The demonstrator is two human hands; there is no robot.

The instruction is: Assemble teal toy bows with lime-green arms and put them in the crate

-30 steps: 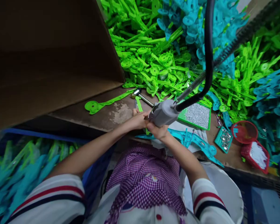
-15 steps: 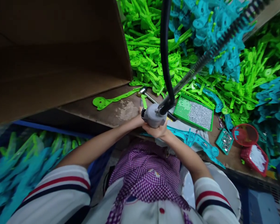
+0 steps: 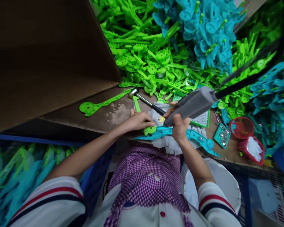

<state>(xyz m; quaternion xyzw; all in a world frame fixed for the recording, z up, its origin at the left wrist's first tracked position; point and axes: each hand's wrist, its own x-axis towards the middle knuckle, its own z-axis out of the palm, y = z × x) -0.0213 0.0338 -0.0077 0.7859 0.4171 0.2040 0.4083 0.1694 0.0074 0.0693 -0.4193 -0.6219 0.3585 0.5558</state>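
Four small containers stand to the right of the hammer [image 3: 144, 99]. Nearest it is a green perforated tray [image 3: 203, 126] of small silvery metal pieces, partly hidden by the electric screwdriver [image 3: 194, 105]. Farther right of the hammer come a teal tray [image 3: 219, 143] of little metal parts, a round red bowl [image 3: 245, 134] with a few turquoise bits, and a red basket [image 3: 248, 158] of white pieces. Left of the hammer, a cardboard box [image 3: 92, 83] gapes with a dark interior; lower left, a blue crate [image 3: 38, 139] holds lime-green and turquoise plastic parts.

On the hammer's near side, the left hand [image 3: 140, 121] is partly curled over a lime-green plastic arm [image 3: 149, 130], whose round end shows beyond the fingers. The right hand [image 3: 180, 127], right of the hammer's handle end, is wrapped round the grey screwdriver. A long turquoise part [image 3: 200, 138] lies nearer the wearer than the hammer, on grey cloth [image 3: 165, 142].

The brown worktop [image 3: 101, 121] has a pale worn patch left of the hammer, with another lime-green arm [image 3: 87, 108] beside it. Behind the hammer rise heaps of lime-green parts [image 3: 137, 47] and turquoise parts [image 3: 194, 25].
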